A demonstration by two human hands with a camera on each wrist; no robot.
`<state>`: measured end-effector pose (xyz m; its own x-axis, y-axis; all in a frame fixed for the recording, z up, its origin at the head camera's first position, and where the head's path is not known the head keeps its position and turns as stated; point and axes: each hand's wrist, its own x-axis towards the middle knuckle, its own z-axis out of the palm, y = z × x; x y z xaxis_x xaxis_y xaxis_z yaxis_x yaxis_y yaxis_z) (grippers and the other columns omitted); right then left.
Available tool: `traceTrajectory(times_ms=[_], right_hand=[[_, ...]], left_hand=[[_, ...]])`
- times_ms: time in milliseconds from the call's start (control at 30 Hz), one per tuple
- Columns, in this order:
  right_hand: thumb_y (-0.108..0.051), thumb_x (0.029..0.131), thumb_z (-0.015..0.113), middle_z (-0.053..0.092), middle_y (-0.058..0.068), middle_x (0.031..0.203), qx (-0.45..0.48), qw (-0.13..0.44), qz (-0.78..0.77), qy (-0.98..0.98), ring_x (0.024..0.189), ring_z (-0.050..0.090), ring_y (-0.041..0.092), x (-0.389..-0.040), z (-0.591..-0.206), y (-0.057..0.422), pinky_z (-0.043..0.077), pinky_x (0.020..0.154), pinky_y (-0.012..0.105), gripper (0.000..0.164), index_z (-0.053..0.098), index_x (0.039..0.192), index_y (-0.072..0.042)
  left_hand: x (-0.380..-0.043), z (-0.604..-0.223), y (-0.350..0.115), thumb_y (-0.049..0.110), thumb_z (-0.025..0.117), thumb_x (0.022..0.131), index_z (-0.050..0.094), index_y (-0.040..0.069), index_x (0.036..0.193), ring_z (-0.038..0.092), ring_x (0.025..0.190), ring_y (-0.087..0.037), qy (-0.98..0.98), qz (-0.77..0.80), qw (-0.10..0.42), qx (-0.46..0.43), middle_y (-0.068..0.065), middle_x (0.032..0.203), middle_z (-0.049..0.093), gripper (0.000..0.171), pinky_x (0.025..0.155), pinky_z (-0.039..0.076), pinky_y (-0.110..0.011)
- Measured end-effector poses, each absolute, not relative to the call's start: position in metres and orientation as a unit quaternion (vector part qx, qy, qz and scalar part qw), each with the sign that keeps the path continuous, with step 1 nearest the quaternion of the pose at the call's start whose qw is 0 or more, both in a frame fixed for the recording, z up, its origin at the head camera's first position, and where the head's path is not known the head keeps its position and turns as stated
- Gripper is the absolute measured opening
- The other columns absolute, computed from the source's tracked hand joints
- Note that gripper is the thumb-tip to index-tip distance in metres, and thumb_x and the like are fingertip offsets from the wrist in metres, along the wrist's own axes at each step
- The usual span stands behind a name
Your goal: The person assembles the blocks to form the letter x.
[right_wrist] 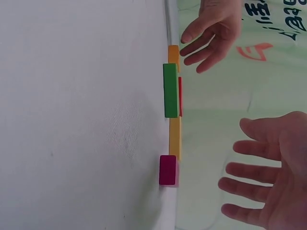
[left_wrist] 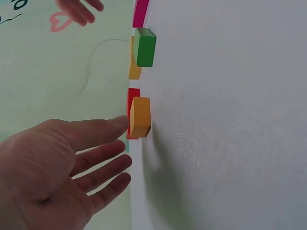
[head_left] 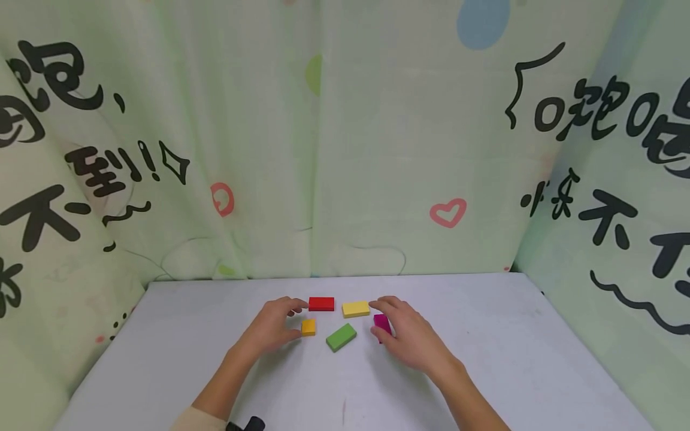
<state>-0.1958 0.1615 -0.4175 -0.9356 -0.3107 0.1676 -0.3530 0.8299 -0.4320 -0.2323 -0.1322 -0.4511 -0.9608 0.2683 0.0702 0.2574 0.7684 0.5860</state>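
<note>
Five blocks lie flat on the white table: no, several small blocks do, grouped between two bare hands. The left hand is beside the orange block, thumb tip at its near edge in the head view, fingers spread toward the red block. In the left wrist view its fingers are relaxed and hold nothing. Over on the right, the right hand hovers by the magenta block, partly covering it, with fingertips near the yellow block. Its fingers are apart and grip nothing in the right wrist view. Between the hands a green block lies at a slant.
The white table ends at a pale green curtain behind, with printed side curtains left and right. A small black object shows at the bottom edge by the left sleeve.
</note>
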Motion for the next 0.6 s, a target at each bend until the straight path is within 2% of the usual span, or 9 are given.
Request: traceTrajectory(times_ms=[600], right_hand=[[-0.021,0.093,0.077,0.067,0.004,0.133,0.173,0.046,0.238,-0.955,0.126,0.063,0.027,-0.1976,-0.419,0.1554,0.056,0.102,0.051,0.044,0.067,0.135,-0.013]], left_hand=[[-0.2429,-0.4584,-0.1264,-0.001,0.084,0.082,0.073,0.01,0.123,0.067,0.104,-0.022,0.926,0.339,0.046,0.159,-0.005,0.114,0.072,0.044,0.09,0.061,-0.04]])
